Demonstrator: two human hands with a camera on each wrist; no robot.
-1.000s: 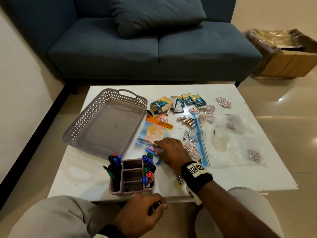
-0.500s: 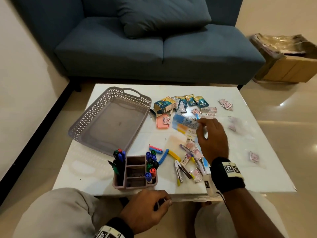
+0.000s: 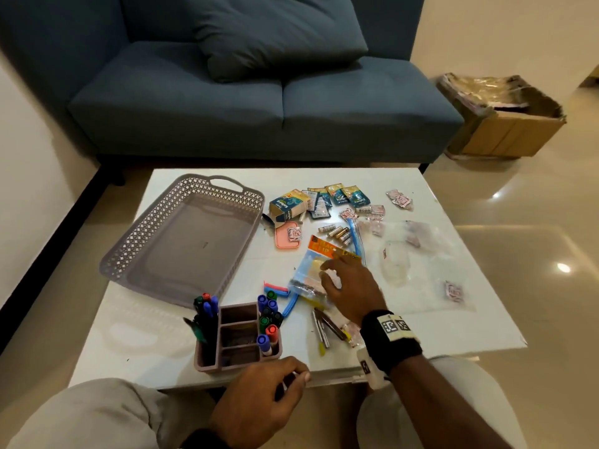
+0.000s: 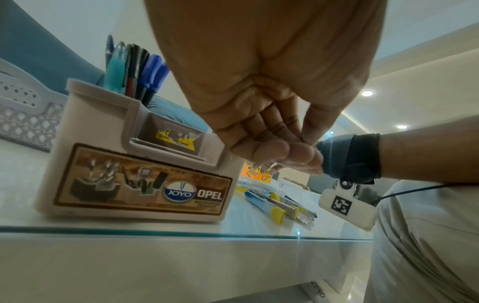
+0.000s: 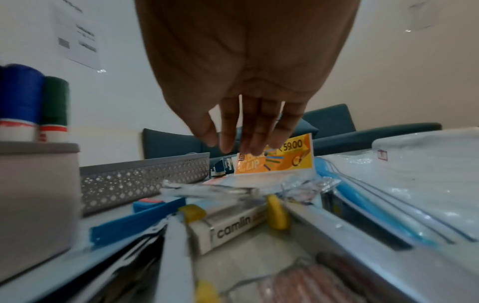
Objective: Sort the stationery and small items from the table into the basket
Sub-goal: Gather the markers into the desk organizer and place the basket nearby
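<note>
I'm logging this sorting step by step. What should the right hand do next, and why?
Probably close the right hand on the clear packet with the orange header card and carry it left: straight fingers rest on it, and the grey lattice basket holds nothing yet.

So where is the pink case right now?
In the head view the pink case lies on the table, just right of the basket, below the small carton.

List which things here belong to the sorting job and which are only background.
Job: basket, pen organiser, clip packet under the right hand, batteries, staple boxes, sachets.

Background: sofa, cushion, cardboard box.
</note>
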